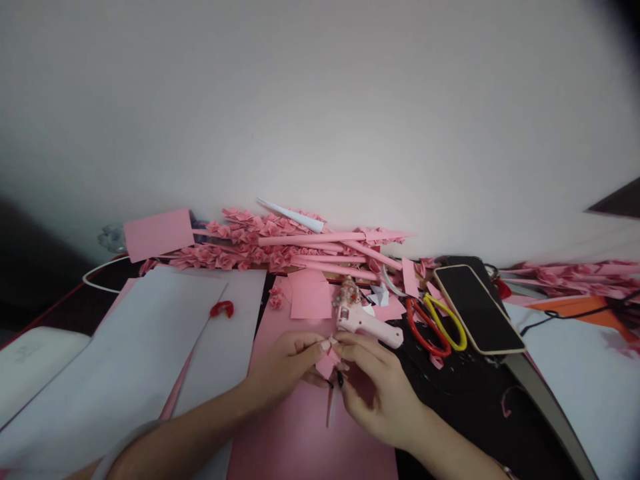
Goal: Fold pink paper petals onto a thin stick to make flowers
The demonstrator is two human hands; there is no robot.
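Between my two hands is a small folded pink paper piece [327,363], with a thin stem-like strip [329,408] pointing down below it. My left hand [290,363] pinches its left side between thumb and fingers. On the other side my right hand [377,387] grips its upper right edge, fingers curled. Both hands are over a large pink paper sheet [310,440]. Just beyond the fingers lies a pale pink glue gun [370,325]. A square of pink paper [310,297] and a small paper flower [275,297] lie behind my left hand.
Red-and-yellow scissors [435,327] and a phone [480,310] lie to the right. Pink paper flower stems [250,243] are piled along the wall. White sheets [125,347] cover the left side, with a small red object [221,309] on them. More white paper [575,367] lies far right.
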